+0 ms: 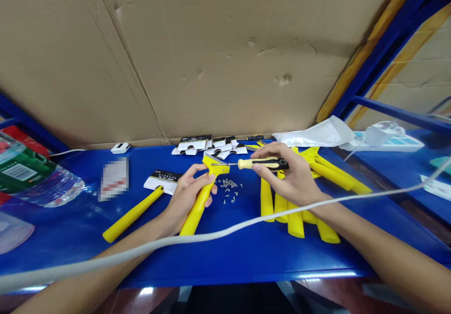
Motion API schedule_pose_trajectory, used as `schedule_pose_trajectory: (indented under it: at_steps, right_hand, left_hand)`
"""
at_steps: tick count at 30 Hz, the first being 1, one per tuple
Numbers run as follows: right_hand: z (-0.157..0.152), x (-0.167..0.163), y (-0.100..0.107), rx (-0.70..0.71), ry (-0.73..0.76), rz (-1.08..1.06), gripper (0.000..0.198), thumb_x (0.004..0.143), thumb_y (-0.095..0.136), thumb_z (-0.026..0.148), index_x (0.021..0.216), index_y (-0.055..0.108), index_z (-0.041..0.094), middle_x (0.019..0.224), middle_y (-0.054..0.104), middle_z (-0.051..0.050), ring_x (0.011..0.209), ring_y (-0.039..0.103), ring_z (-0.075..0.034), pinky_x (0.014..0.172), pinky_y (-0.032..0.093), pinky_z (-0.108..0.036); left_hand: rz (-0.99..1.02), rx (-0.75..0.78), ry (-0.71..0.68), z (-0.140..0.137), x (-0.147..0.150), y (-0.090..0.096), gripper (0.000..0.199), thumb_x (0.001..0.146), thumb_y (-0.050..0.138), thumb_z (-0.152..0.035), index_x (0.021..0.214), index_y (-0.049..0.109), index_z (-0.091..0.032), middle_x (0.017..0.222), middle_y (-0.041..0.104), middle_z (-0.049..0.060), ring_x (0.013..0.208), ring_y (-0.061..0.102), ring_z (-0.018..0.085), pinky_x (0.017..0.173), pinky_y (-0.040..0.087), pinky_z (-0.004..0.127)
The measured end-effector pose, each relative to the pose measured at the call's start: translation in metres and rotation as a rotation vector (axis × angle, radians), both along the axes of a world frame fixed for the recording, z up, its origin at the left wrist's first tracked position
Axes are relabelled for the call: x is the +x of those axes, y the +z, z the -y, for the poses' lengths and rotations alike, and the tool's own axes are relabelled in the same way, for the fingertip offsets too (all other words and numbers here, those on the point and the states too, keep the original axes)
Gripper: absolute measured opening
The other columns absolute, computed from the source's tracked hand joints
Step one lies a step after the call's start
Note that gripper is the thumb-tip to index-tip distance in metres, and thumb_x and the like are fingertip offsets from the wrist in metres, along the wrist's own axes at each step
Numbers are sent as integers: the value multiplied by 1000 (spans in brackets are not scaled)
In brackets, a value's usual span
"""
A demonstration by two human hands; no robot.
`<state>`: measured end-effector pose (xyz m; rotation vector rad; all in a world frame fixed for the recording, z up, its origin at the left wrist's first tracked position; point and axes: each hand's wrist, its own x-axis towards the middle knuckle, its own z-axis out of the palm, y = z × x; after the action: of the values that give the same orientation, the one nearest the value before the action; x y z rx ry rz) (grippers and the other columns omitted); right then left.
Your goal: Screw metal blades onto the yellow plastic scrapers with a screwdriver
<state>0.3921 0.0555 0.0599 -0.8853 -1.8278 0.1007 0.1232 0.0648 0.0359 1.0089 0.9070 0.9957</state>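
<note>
My left hand (pixel 192 189) is closed round the neck of a yellow scraper (pixel 197 210), its wide head tilted up and its handle slanting down toward me. In my right hand (pixel 292 173) is a screwdriver (pixel 262 164) with a yellow and black handle, held level. Its thin shaft points left and the tip meets the scraper's head; the exact contact is too small to make out. Just right of the scraper lies a small heap of screws and nuts (pixel 228 183). More yellow scrapers (pixel 296 222) are piled beneath and beside my right hand.
A white cable (pixel 246 223) crosses the view in front of my forearms. At left are a plastic bottle (pixel 31 173) and a loose yellow handle (pixel 132 215). Black-and-white cards (pixel 197 143) lie along the cardboard wall (pixel 225 60), near a white plastic bag (pixel 317 133).
</note>
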Motion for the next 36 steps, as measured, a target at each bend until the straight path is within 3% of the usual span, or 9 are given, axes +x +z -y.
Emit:
schedule_pose_trajectory:
  at_steps: [3, 10, 15, 22, 28, 33, 36]
  right_hand:
    - [0, -1, 0, 27, 97, 0, 35, 93, 82, 23, 123, 64, 25, 119, 75, -8, 116, 73, -27, 102, 59, -44]
    - [-1, 0, -4, -39, -53, -19, 21, 95, 83, 34, 108, 70, 25, 100, 78, -3, 90, 76, -22, 84, 62, -37]
    - [3, -2, 0, -84, 98, -69, 31, 96, 79, 29, 122, 63, 25, 118, 74, -7, 111, 74, -24, 99, 61, -41]
    - [-2, 1, 0, -90, -77, -77, 16, 96, 81, 33, 103, 70, 25, 91, 77, -1, 82, 75, -20, 78, 61, -37]
    - [1, 1, 5, -129, 190, -132, 42, 91, 85, 26, 124, 58, 25, 122, 75, -7, 115, 76, -25, 103, 61, -42]
    - [1, -1, 2, -79, 1, -121, 29, 89, 89, 33, 103, 65, 25, 94, 77, -2, 86, 78, -22, 76, 62, -35]
    - [1, -1, 2, -93, 26, -144, 28, 92, 84, 29, 110, 63, 25, 100, 78, -3, 92, 78, -22, 85, 64, -37]
  left_hand:
    - [5, 4, 13, -1, -1, -1, 41, 89, 83, -33, 118, 55, -26, 70, 71, 0, 46, 58, 12, 43, 41, 19]
    - [1, 5, 0, 0, 1, 2, 45, 87, 85, -35, 116, 53, -26, 68, 70, -1, 43, 55, 12, 41, 39, 18]
    - [-1, 6, 22, -1, 2, 1, 49, 84, 87, -36, 117, 52, -25, 68, 70, -1, 44, 56, 12, 41, 40, 19]
    - [-8, 11, -5, 3, 3, 5, 49, 84, 87, -36, 113, 50, -26, 66, 70, -2, 42, 55, 12, 40, 40, 18]
    - [0, 13, 5, -1, 2, 0, 52, 80, 90, -37, 112, 49, -27, 65, 70, -2, 39, 55, 12, 39, 40, 19]
    - [-8, 20, 1, 2, 2, 1, 46, 85, 87, -37, 113, 52, -27, 68, 71, -3, 42, 57, 12, 40, 41, 18]
    - [-5, 10, 11, 3, 4, 4, 50, 80, 90, -36, 110, 51, -26, 66, 70, -3, 42, 56, 11, 39, 41, 18]
